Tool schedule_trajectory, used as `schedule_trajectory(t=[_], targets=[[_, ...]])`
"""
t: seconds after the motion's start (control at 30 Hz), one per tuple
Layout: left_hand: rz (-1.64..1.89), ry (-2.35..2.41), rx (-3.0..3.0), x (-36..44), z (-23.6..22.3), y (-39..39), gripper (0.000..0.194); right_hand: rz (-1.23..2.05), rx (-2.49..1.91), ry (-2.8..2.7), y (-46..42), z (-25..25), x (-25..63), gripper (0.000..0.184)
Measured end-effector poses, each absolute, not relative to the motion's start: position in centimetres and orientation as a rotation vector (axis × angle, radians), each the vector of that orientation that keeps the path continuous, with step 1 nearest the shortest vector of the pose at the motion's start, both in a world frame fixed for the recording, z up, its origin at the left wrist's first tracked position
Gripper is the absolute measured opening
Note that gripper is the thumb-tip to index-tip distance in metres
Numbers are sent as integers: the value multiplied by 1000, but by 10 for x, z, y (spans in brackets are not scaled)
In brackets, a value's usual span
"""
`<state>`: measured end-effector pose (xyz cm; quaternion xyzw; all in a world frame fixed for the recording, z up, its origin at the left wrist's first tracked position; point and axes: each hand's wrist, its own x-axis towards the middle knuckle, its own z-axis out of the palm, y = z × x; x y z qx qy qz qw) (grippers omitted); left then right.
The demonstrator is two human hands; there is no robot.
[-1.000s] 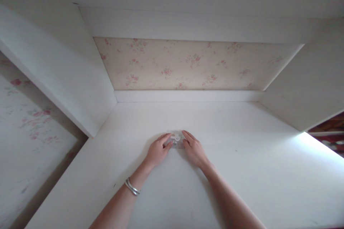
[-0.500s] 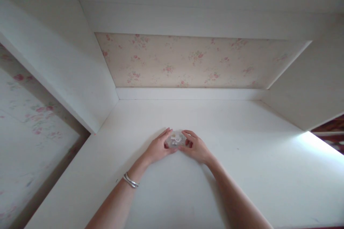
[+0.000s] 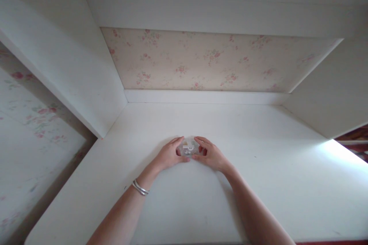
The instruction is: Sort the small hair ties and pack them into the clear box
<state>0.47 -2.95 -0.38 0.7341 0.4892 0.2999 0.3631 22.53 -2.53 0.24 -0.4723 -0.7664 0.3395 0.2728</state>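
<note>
Wearing a silver bangle (image 3: 140, 188), the left hand (image 3: 169, 154) has its grip closed on the near-left edge of a small clear case (image 3: 189, 147), its farther fingers partly hidden. The case lies mid-bench (image 3: 184, 206), its white contents too small to make out. At its right edge the right hand (image 3: 211, 155) clamps it likewise, both forearms cut off below.

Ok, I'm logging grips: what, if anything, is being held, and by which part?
A clear container with white pieces showing: the left hand holds its left end, the right hand its right end, thumbs at the near side.
</note>
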Motion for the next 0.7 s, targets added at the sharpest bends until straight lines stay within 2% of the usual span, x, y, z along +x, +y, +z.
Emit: schedule_trajectory(t=[0.27, 0.47, 0.7], targets=[[797, 1251, 1891, 6, -1, -32, 73, 870, -1235, -2113, -26, 1, 226, 61], [794, 1261, 1888, 8, -7, -30, 74, 804, -1196, -2152, -26, -3, 223, 52], [781, 1318, 1902, 10, -8, -31, 79, 785, -1255, -2169, -28, -3, 221, 57]])
